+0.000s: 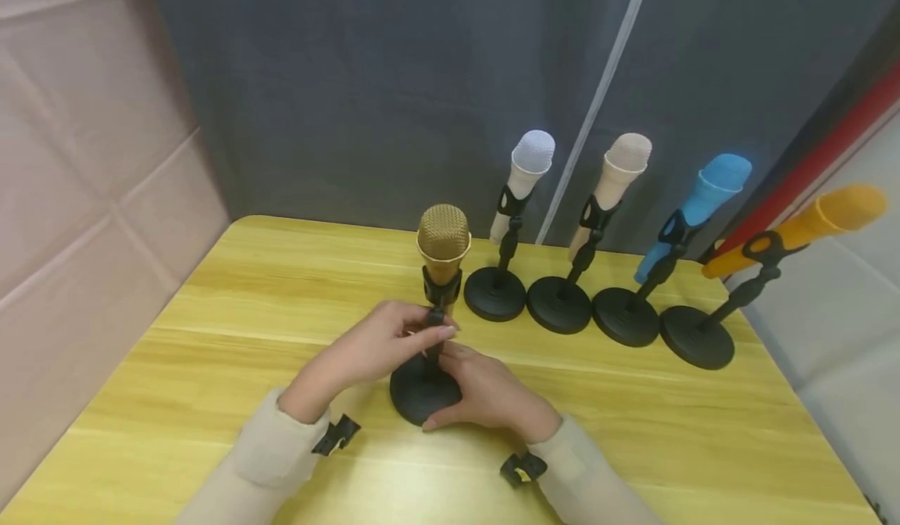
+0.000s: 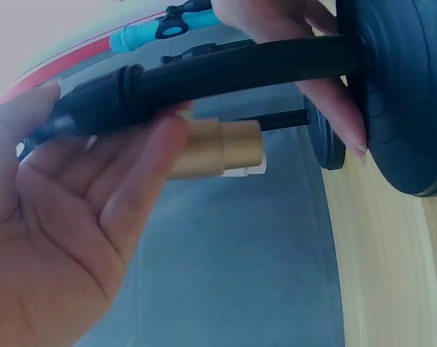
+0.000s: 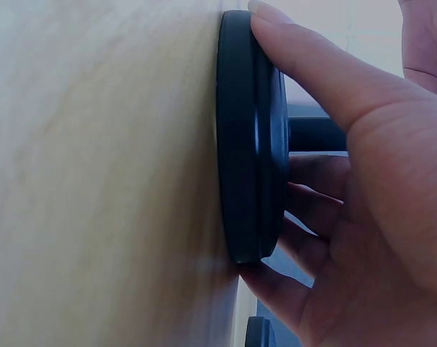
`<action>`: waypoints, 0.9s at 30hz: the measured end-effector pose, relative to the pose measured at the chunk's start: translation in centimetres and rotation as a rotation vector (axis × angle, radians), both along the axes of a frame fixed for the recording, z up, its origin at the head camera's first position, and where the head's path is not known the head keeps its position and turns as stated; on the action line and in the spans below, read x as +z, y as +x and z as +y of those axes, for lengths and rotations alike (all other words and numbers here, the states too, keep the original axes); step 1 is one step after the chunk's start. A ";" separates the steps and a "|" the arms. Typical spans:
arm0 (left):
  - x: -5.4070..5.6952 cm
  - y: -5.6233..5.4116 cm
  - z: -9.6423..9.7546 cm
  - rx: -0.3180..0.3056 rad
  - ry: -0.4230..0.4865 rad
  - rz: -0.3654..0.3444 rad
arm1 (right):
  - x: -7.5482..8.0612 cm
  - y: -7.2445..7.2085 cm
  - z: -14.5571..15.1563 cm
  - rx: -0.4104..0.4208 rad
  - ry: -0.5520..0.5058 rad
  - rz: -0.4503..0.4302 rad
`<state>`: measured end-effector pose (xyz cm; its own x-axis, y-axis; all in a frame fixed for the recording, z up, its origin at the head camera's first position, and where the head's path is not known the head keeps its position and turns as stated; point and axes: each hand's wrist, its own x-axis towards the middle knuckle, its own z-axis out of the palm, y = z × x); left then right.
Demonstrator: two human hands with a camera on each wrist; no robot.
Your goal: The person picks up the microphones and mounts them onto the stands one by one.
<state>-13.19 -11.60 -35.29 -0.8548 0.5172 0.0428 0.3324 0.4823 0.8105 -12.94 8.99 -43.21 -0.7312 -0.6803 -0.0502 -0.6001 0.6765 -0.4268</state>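
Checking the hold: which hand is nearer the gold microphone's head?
Left. The left hand pinches the stem just below the gold microphone; the right hand rests lower, on the base.

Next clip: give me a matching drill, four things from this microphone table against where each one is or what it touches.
Things:
1. gold microphone
2. orange microphone
3. left hand
4. right hand

Places:
A. far right of the back row
B. on the round black base
C. in the stand nearest the person
D. on the stand's stem

Pairs: 1-C, 2-A, 3-D, 4-B
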 end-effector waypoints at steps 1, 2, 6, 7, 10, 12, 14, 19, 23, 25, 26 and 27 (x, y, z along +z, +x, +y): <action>-0.2 -0.1 0.2 -0.009 -0.012 0.001 | 0.0 0.0 0.1 -0.005 -0.001 -0.004; -0.3 -0.1 0.3 -0.018 -0.024 0.004 | -0.1 0.1 0.1 -0.010 -0.003 -0.008; -0.6 -0.3 0.7 0.003 -0.064 0.020 | -0.2 0.1 0.3 -0.023 -0.007 -0.020; -0.6 -0.3 0.6 0.019 -0.070 0.023 | -0.2 0.1 0.3 -0.025 -0.009 -0.022; -0.5 -0.3 0.3 0.064 -0.076 0.028 | -0.3 0.1 0.3 -0.023 -0.003 -0.024; -0.4 -0.3 0.1 0.084 -0.065 0.039 | -0.3 0.1 0.4 -0.020 0.003 -0.018; -0.3 -0.3 -0.1 0.091 -0.048 0.057 | -0.2 0.1 0.4 -0.018 0.014 -0.013; 0.0 -0.3 -0.2 0.106 -0.014 0.095 | -0.1 0.0 0.3 -0.012 0.023 0.002; 0.1 -0.2 -0.4 0.120 -0.008 0.102 | -0.2 0.0 0.3 -0.011 0.014 0.004; 0.2 -0.2 -0.4 0.121 -0.005 0.096 | -0.2 0.0 0.3 -0.012 0.009 -0.001; 0.2 -0.2 -0.4 0.116 -0.002 0.093 | -0.3 0.0 0.3 -0.012 0.006 -0.002; 0.2 -0.2 -0.4 0.111 0.002 0.088 | -0.3 0.0 0.4 -0.011 0.004 -0.004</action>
<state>-13.39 -12.02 -35.09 -0.8997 0.4192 0.1214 0.3470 0.5184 0.7816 -12.98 9.35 -43.49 -0.7388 -0.6716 -0.0556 -0.5908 0.6851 -0.4261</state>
